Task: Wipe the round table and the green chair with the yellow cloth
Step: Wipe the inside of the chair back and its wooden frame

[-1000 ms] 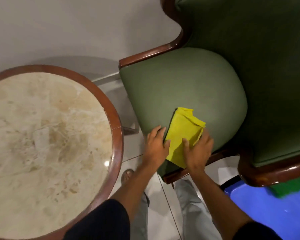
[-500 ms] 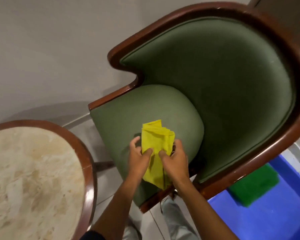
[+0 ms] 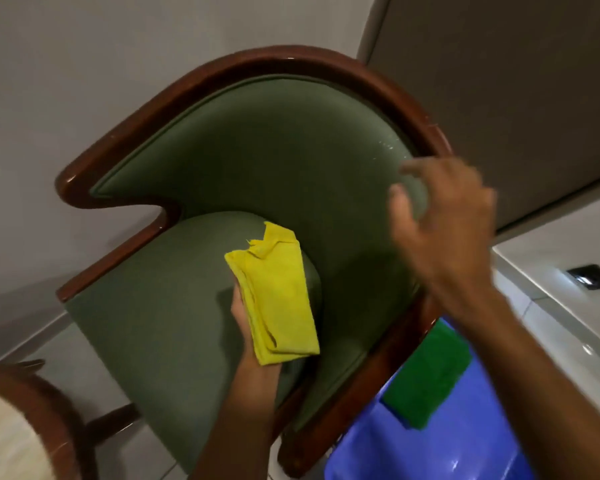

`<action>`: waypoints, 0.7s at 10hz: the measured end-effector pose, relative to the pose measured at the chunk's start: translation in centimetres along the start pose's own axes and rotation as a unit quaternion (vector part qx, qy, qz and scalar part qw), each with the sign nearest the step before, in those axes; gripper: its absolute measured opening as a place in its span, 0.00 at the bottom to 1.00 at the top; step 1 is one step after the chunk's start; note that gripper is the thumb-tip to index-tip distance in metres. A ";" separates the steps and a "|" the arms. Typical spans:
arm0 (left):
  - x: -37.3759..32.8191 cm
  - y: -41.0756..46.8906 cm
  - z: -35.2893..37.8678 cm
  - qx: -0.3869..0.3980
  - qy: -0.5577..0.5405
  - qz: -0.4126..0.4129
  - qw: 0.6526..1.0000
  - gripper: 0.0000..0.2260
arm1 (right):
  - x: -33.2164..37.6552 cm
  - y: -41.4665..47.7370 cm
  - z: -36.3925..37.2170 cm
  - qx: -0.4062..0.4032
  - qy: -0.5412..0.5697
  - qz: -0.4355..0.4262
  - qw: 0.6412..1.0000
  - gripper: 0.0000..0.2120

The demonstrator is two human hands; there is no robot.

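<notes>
The green chair [image 3: 174, 323], upholstered with a dark wooden frame, fills the middle of the view. A folded yellow cloth [image 3: 278, 299] lies across my left hand [image 3: 257, 368], which holds it palm-up just above the right side of the seat cushion. My right hand [image 3: 444, 223] is raised and blurred, fingers spread, in front of the right side of the chair's backrest, near the wooden rim; it holds nothing. Only a curved piece of the round table [image 3: 32, 403], marble top with a wooden rim, shows at the bottom left.
A blue plastic tub [image 3: 465, 438] with a green cloth [image 3: 426, 379] draped on its edge stands on the floor right of the chair. Grey walls stand behind. White floor tiles and a dark floor fitting [image 3: 591, 276] lie at the right.
My right hand let go of the cloth and rose toward the backrest's right side. The left hand alone now carries the cloth. The view swung right, pushing the table to the corner.
</notes>
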State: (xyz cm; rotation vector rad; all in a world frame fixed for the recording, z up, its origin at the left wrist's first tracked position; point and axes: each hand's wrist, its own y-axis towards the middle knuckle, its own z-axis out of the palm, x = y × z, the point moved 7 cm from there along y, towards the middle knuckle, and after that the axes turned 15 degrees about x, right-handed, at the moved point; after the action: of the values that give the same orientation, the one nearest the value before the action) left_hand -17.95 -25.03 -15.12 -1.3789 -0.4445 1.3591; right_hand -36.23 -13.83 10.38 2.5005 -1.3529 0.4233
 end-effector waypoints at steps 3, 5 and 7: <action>-0.7 -2.0 21.0 0.295 0.370 0.245 0.846 0.29 | -11.9 2.7 4.2 0.058 0.052 0.143 0.987 0.29; -2.1 -0.9 22.0 0.260 0.435 0.328 0.798 0.29 | -12.7 1.6 3.8 -0.052 0.143 0.168 0.974 0.26; -10.5 2.1 26.4 0.054 0.342 0.366 0.864 0.29 | -13.2 1.9 4.4 -0.023 0.159 0.176 0.971 0.26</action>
State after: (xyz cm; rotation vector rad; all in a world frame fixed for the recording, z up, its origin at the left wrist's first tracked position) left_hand -44.63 -23.53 -5.35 -1.9036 0.6937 1.3073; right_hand -44.15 -6.34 1.55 2.0396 -1.6435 0.8178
